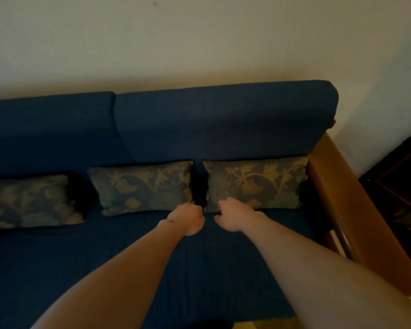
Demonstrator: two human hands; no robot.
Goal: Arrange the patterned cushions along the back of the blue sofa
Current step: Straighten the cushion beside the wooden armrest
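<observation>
Three dark cushions with a gold leaf pattern lean against the backrest of the blue sofa. The left cushion lies at the frame's left edge, the middle cushion sits beside it, and the right cushion rests against the wooden armrest. My left hand is at the lower right corner of the middle cushion, fingers curled. My right hand touches the lower left corner of the right cushion, fingers bent. Whether either hand grips the fabric is hidden.
A wooden armrest bounds the sofa on the right. Beyond it stands dark furniture. A pale wall rises behind the backrest. The blue seat stretches toward me.
</observation>
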